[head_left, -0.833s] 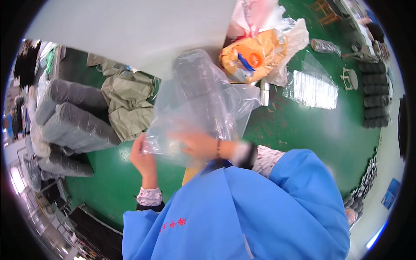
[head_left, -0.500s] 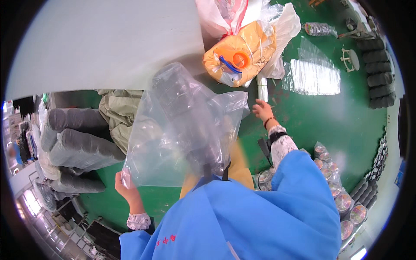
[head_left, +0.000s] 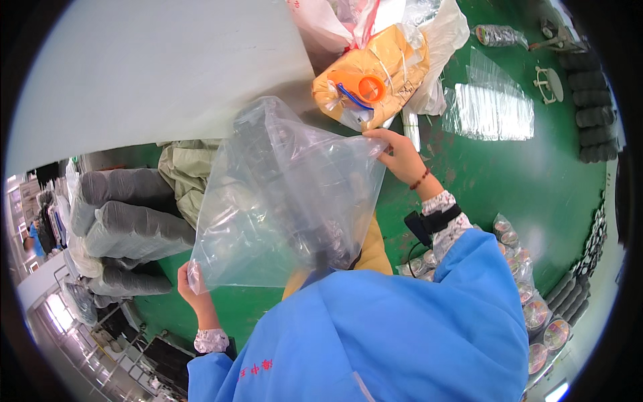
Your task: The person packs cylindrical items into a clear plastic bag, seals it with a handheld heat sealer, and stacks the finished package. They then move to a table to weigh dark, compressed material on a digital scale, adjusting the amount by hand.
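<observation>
Head view: left hand (head_left: 195,295) and right hand (head_left: 404,159) pinch clear bag (head_left: 281,197) edges, green floor (head_left: 509,177) spreading rightward.

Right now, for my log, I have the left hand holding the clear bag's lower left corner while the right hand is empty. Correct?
The right hand isn't empty: the head view shows it holding the clear bag at upper right. The left hand is as you say.

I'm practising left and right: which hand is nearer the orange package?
Right. The right hand, holding the clear plastic, is just below the orange package in the picture; the left hand, at the plastic's lower left corner, is farther down and left.
</observation>
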`<act>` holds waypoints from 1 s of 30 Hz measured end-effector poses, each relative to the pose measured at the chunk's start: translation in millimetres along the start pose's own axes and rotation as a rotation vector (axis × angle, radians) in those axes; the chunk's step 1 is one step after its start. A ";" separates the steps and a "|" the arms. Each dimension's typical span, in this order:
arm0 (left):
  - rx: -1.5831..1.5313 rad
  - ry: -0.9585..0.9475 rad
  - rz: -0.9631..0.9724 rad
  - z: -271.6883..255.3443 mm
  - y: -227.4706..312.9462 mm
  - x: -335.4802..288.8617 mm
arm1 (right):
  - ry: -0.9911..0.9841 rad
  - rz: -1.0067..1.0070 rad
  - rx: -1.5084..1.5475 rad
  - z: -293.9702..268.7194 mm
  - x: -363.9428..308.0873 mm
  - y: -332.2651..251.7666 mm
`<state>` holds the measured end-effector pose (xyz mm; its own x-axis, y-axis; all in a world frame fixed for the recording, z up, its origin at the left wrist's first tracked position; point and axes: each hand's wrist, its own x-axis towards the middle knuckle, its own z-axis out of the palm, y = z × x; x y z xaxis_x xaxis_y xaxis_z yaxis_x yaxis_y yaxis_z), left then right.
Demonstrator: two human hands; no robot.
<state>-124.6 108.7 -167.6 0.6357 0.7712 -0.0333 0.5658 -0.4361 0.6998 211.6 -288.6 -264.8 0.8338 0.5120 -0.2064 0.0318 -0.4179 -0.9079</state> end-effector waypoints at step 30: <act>-0.271 0.476 -0.249 -6.5 -60.0 28.3 | 0.354 -0.098 -0.465 39.4 -37.5 -120.9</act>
<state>-143.9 159.7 -205.9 0.1604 0.9852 0.0597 0.4741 -0.1300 0.8708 154.7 -227.7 -161.6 0.9453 0.3170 0.0773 0.2899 -0.7073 -0.6447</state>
